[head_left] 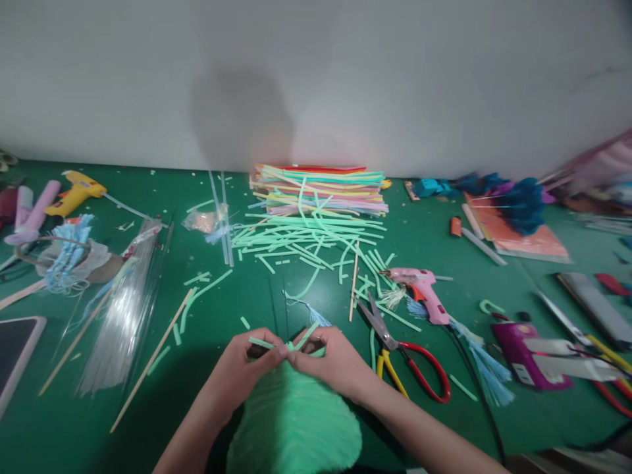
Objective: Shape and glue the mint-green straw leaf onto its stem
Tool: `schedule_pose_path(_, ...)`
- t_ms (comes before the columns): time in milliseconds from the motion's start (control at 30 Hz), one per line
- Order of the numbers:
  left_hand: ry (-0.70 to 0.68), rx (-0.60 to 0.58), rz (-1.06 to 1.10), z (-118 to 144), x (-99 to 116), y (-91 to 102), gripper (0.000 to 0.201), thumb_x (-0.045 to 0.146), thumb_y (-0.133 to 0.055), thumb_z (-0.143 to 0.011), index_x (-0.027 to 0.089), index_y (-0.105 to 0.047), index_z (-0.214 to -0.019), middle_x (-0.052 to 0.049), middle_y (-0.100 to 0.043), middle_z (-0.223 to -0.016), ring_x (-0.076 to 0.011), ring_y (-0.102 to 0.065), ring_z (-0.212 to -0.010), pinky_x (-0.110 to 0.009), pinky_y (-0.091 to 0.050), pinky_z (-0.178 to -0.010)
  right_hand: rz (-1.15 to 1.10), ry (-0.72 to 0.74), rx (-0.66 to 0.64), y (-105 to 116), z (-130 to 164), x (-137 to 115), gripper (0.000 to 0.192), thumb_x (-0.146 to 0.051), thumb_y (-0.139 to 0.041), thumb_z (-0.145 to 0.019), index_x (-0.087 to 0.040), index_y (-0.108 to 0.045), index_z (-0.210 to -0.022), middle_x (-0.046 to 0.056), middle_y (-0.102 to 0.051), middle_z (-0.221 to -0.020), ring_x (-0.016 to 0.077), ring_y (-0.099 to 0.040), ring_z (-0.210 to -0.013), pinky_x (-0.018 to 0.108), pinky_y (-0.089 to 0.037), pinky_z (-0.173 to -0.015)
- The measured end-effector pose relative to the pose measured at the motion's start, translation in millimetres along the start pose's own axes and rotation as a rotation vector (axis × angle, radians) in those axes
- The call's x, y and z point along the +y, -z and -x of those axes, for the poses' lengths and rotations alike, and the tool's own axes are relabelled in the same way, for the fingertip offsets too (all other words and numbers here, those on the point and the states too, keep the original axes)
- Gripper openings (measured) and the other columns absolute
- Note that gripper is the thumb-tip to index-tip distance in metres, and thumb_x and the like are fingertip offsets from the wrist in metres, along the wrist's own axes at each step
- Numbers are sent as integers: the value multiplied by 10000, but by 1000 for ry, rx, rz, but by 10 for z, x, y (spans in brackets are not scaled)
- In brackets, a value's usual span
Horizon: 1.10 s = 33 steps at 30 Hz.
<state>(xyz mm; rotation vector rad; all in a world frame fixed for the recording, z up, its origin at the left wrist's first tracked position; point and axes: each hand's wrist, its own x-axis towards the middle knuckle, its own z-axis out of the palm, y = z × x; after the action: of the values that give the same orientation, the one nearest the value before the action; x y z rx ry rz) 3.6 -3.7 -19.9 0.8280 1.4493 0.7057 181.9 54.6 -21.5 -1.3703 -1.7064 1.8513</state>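
Observation:
A mint-green fuzzy piece (293, 421), broad and ribbed like a leaf or fan, lies close to my body with its narrow end up. At that tip my left hand (249, 361) pinches a green pipe cleaner (261, 343) between thumb and fingers. My right hand (333, 362) is closed at the same spot, pinching another green pipe cleaner end (307, 336) that sticks up at a slant. Both thumbs nearly meet where the strands cross. The fingers hide part of the join. Just beyond my hands lies a light blue tassel (317, 316).
Loose green pipe cleaners (296, 230) lie before a multicoloured bundle (320, 191) by the wall. Right of my hands are open scissors (388, 339), yellow-handled pliers (390, 372) and a pink glue gun (419, 289). Leftward are a wooden stick (153, 359) and a yellow glue gun (76, 192).

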Motion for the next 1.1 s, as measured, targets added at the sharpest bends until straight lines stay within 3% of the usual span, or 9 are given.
schedule_pose_path(233,-4,-2,21,-4,0,42,235,404,-742,-733,174,-696,-729,20,-605,-664,-159,-506,-681,-252,-355,-648,-32,3,-100,61,49,-44,223,-315,-744,-711,-154,-724,-864,35,-718,-843,205,-649,-846,286,-479,-777)
schedule_pose_path(400,-5,46,46,36,12,76,243,416,-756,-734,182,-689,-737,19,-627,-691,-161,-533,-708,-250,-374,-676,-114,-94,-108,113,126,-37,274,-355,-780,-695,-171,-711,-886,15,-702,-854,189,-630,-802,269,-476,-713)
schedule_pose_path(500,7,69,64,73,30,88,288,445,-777,-714,187,-701,-814,-1,-669,-724,-188,-589,-753,-259,-408,-691,-135,-70,-54,140,120,-68,266,-390,-772,-718,-167,-719,-854,12,-704,-825,195,-631,-803,275,-475,-730)
schedule_pose_path(633,-43,95,200,62,-1,109,504,617,-666,-755,211,-701,-1052,-68,-726,-1002,-246,-649,-900,-313,-478,-779,-143,32,-62,241,67,-212,281,-413,-751,-750,-171,-730,-891,17,-715,-837,202,-639,-800,279,-479,-725)
schedule_pose_path(767,-144,305,578,-49,-52,225,770,822,-573,-655,194,-694,-1085,-135,-733,-1065,-336,-670,-988,-431,-514,-863,-122,175,97,373,-3,-385,285,-419,-752,-767,-204,-724,-952,10,-695,-869,180,-610,-785,261,-469,-687)
schedule_pose_path(867,-239,446,582,-58,-23,361,604,751,-563,-751,223,-690,-1015,-91,-706,-1173,-294,-592,-1179,-387,-449,-1001,-259,229,306,415,-98,-469,289,-438,-775,-748,-210,-710,-912,-9,-667,-793,143,-560,-672,249,-446,-613)
schedule_pose_path(967,-346,612,453,30,60,435,426,594,-553,-876,254,-669,-1104,-24,-644,-1306,-226,-489,-1308,-326,-316,-1127,-521,332,452,412,-212,-522,262,-414,-810,-719,-225,-701,-865,-9,-695,-839,157,-611,-740,277,-484,-694)
schedule_pose_path(1033,-328,559,478,83,144,427,480,621,-525,-876,215,-701,-1061,-62,-684,-1250,-259,-514,-1289,-369,-328,-1131,-618,445,429,402,-265,-545,192,-363,-816,-725,-239,-702,-819,6,-729,-895,212,-654,-961,341,-499,-860)
schedule_pose_path(1100,-249,350,642,102,257,388,625,716,-486,-830,166,-738,-985,-124,-731,-1156,-318,-574,-1225,-435,-398,-1087,-555,566,335,397,-284,-556,110,-298,-799,-756,-249,-703,-779,23,-758,-946,250,-591,-1193,420,-442,-1015)
